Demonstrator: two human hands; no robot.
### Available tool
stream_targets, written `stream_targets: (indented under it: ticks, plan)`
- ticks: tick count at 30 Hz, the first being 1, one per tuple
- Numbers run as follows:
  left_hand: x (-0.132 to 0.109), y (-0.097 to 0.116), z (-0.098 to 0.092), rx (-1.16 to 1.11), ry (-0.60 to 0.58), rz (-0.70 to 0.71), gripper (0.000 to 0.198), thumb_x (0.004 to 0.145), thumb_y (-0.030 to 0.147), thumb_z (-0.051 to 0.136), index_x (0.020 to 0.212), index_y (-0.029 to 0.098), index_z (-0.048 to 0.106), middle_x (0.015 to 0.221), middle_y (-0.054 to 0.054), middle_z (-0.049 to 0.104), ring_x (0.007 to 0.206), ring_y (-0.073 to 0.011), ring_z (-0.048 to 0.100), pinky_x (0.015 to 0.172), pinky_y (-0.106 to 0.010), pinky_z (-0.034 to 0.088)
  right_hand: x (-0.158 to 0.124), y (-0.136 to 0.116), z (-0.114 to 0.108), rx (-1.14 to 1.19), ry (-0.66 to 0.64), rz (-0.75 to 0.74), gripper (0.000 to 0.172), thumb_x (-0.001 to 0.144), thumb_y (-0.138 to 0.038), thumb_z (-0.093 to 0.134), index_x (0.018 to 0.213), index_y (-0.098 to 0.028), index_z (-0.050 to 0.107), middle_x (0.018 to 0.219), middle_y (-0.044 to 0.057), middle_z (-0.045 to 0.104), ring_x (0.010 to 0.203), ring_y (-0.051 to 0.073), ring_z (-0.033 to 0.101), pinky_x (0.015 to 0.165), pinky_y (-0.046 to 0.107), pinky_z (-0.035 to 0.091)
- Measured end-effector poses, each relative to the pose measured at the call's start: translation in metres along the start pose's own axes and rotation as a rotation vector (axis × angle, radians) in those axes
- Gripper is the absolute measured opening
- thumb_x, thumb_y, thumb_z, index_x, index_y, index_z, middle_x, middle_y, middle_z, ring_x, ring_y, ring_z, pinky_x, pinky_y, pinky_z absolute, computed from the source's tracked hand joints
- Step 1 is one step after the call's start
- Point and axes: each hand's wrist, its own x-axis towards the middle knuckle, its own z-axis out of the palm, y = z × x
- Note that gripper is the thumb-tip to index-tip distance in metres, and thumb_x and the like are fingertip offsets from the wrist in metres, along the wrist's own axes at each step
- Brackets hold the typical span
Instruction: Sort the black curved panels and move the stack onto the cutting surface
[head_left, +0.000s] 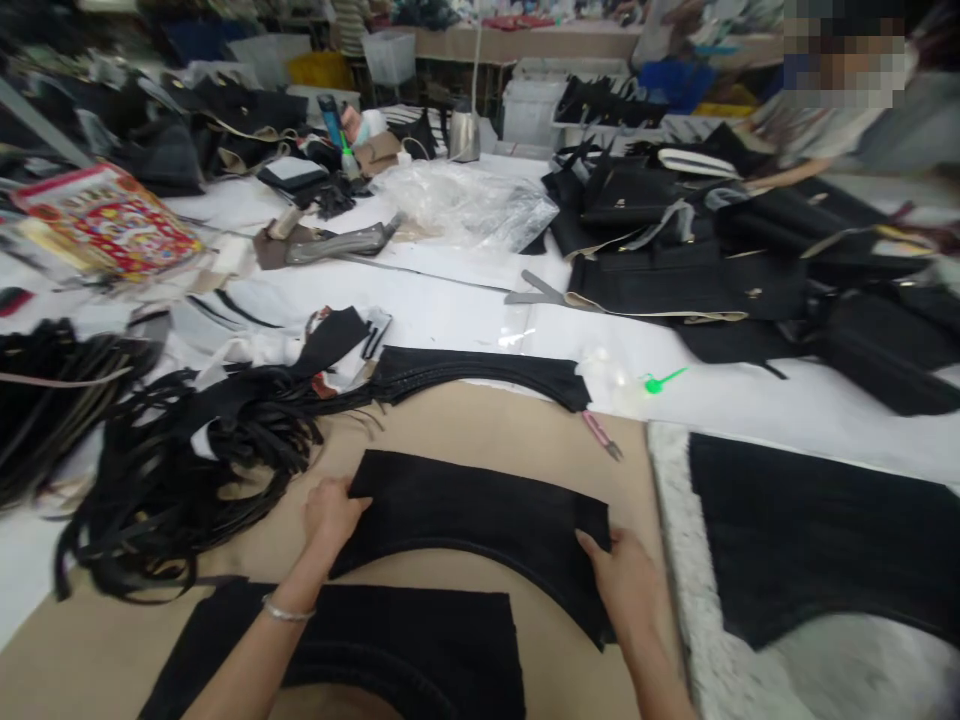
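Both of my hands grip a curved black leather panel (480, 510) by its two ends, over a tan board (585, 680). At its left end is my left hand (334, 520), thumb on top and fingers tucked behind the edge. My right hand (622, 570) pinches the right end the same way. Closer to me lies another black piece with a curved cutout (420, 630), partly covered by my left forearm. Beyond the held panel rest stacked curved black strips (480, 372), with small pink-handled thread snips (600, 435) beside them.
A heap of black straps (202, 460) lies to the left. At right, a black panel (817, 530) sits on a pale stone slab (679, 540). Black bags (667, 270) and clear plastic (472, 205) are farther back. A person (840, 120) is at the far right.
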Motion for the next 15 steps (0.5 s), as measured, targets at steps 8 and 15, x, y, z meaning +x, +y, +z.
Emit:
stream_targets:
  ticks: [8,15]
  plan:
    - [0.008,-0.012,0.015,-0.048,0.014,0.134,0.032,0.079,0.037,0.051,0.102,0.021,0.066,0.094,-0.010,0.073,0.092,-0.0315,0.066,0.070,-0.033,0.046,-0.006,0.002,-0.002,0.045,0.087,-0.005,0.047,0.080,-0.050,0.049,0.109,-0.015,0.058,0.098,0.017,0.065,0.098,0.036,0.058,0.083,0.048,0.041]
    - [0.008,-0.014,0.016,-0.094,0.038,0.166,0.035,0.077,0.040,0.052,0.102,0.019,0.064,0.093,-0.011,0.073,0.091,-0.0323,0.068,0.071,-0.034,0.049,-0.005,0.011,0.001,0.277,0.055,-0.132,0.038,0.082,-0.046,0.049,0.103,-0.017,0.060,0.086,0.011,0.066,0.083,0.029,0.061,0.077,0.040,0.043]
